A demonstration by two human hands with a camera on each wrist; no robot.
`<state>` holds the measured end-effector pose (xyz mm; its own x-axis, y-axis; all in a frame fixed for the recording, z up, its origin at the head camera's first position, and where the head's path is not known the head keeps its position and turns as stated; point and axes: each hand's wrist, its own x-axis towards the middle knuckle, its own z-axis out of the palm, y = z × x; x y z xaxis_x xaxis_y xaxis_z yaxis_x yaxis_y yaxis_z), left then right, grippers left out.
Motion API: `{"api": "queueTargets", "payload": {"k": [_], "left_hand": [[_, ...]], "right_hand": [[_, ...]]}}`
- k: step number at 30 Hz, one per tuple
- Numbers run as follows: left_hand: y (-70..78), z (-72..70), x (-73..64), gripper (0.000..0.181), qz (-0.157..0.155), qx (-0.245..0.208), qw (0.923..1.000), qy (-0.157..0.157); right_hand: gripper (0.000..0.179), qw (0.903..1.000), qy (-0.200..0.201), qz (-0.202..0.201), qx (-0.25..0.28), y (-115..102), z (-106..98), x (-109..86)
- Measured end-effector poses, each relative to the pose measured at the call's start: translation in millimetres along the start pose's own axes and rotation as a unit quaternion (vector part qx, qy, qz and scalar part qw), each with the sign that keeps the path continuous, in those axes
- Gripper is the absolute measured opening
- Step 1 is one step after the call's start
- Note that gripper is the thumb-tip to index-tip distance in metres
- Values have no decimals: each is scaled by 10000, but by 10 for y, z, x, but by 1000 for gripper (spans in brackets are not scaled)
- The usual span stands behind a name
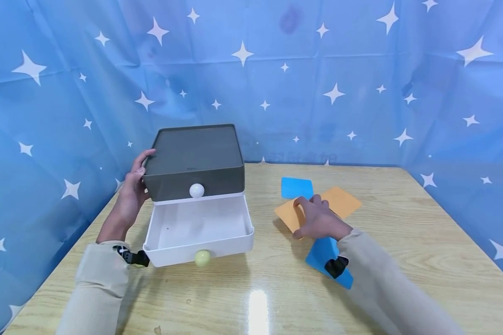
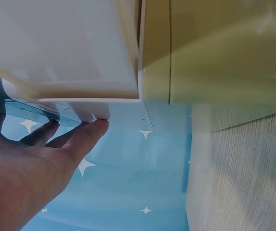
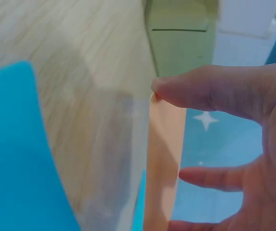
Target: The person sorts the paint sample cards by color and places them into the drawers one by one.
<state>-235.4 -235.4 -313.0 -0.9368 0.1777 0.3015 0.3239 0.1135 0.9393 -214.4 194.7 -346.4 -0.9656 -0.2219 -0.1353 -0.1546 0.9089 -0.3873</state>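
Flat against the left side of a small drawer box (image 1: pixel 194 149), my left hand (image 1: pixel 131 193) rests with its fingers extended; the left wrist view shows fingertips (image 2: pixel 98 126) touching the side wall. Dark grey forms the box's upper part, with a white knob. Its white lower drawer (image 1: pixel 199 221) is pulled out, bare inside, with a yellow-green knob (image 1: pixel 202 257). At the right, my right hand (image 1: pixel 320 218) pinches an orange card (image 1: pixel 289 214) by its edges, thumb (image 3: pixel 190 89) on one edge and fingers on the opposite one. The card looks slightly raised, with a shadow below.
Another orange card (image 1: pixel 341 201) lies just right of the right hand. One blue card (image 1: pixel 296 187) is behind it, and a second blue card (image 1: pixel 318 253) lies partly under the right wrist. A blue star-patterned curtain (image 1: pixel 268 83) surrounds the wooden table (image 1: pixel 218 302).
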Motion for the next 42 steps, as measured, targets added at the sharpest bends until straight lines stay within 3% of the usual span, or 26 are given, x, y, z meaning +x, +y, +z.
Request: {"api": "queueTargets", "payload": {"k": [13,25,29,35,42], "left_hand": [[2,-11,-2,56,-41,120,9999,-4],[11,-1,1,56,-32,-58,10000,13],[18,-1,13,56,8,-157,9999,-24],[27,-10,5,56,-4,-153,9999,3],[19,2,-1,56,-15,-145,9999,-10]], "right_hand": [[73,9969,356,-701,83,-211,-300,-295],[70,9866,590,-1490,-300,-442,-524,-537],[70,9783,507,-1996,-221,-519,-576,-594],[75,9620,-8,-2730,-96,-663,-581,-633],[73,9454,-196,-3246,-192,-833,-572,-634]]}}
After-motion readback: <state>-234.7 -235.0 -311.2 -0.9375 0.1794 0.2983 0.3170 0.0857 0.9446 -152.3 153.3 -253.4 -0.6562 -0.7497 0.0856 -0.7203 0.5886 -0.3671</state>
